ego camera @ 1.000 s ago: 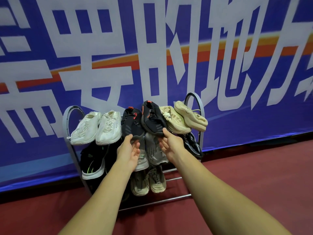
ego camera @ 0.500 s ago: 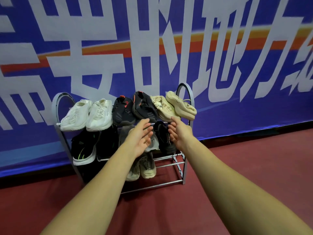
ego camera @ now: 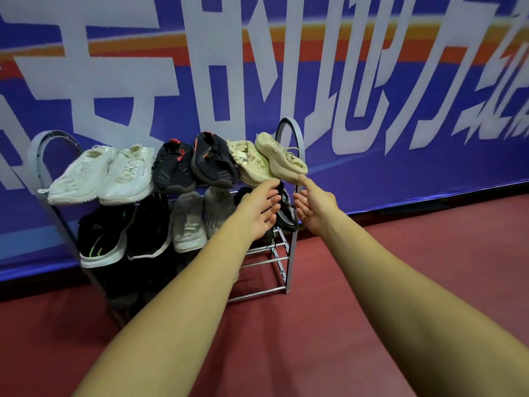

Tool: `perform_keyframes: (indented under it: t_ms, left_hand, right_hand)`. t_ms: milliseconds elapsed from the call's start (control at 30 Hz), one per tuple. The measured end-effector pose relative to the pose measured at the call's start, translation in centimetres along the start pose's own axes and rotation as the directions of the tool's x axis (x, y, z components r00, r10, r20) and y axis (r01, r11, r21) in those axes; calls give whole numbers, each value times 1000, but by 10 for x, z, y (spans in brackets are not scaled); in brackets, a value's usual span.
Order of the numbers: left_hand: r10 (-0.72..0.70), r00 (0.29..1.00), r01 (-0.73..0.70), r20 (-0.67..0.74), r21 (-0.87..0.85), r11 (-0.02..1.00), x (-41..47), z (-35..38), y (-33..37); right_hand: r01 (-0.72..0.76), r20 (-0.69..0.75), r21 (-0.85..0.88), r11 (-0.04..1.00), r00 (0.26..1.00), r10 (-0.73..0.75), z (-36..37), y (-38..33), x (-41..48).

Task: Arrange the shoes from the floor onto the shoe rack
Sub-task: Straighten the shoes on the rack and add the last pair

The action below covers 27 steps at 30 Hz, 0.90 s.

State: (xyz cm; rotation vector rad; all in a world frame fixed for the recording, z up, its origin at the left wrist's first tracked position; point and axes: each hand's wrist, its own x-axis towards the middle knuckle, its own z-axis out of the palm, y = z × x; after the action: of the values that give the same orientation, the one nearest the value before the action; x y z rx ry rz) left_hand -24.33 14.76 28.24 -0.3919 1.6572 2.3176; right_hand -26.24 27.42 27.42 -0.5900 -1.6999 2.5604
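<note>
Red floor [ego camera: 386,267] with a blue banner [ego camera: 329,90] behind, white characters and an orange stripe on it. Shoe rack [ego camera: 297,138] stands against the banner.

Left hand [ego camera: 257,210]: fingers [ego camera: 272,196] straight and spread, palm turned inward, holding nothing, in front of the rack's right end at middle-shelf height. The fingertips are just under the beige pair [ego camera: 257,164]; cannot tell if they touch. Right hand [ego camera: 315,207]: one finger stretched up, its tip touching the low end of the outer beige shoe [ego camera: 280,156]. The other fingers look loosely bent, and nothing is gripped. The hands are near each other, palms roughly facing.

Between the hands, at the right end of the rack's middle shelf, sits a black mesh shoe [ego camera: 286,213], partly hidden.

Top shelf of the rack, from the right end: the beige pair, tilted; a black pair with red trim [ego camera: 194,164] in the middle; a white pair [ego camera: 106,176] at the left end.

Middle shelf, left of the hands: a grey pair [ego camera: 189,224], then a black shoe with a white sole edge [ego camera: 148,227], then a black shoe with green marks [ego camera: 100,242] at the left end.

Lower part of the rack is dark and mostly behind the left forearm. Bare rails [ego camera: 266,262] show at the lower right.
</note>
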Motion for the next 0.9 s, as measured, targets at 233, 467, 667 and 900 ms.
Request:
perform_keyframes:
  t_ms: [233, 467, 667, 900]
  left_hand:
    - [-4, 998, 12, 56, -153, 988, 22, 23, -7]
    - [-21, 999, 27, 47, -135, 990, 21, 17, -5]
    - [-13, 998, 22, 68, -126, 992, 2, 7, 9]
    - [40, 999, -40, -4, -241, 970, -29, -21, 33]
  right_hand:
    - [-33, 97, 86, 996, 995, 25, 4, -5, 18]
    - [37, 3, 79, 996, 999, -37, 12, -14, 22]
    - [114, -1, 67, 991, 993, -114, 9, -21, 1]
    - [67, 52, 117, 991, 996, -74, 7, -19, -26]
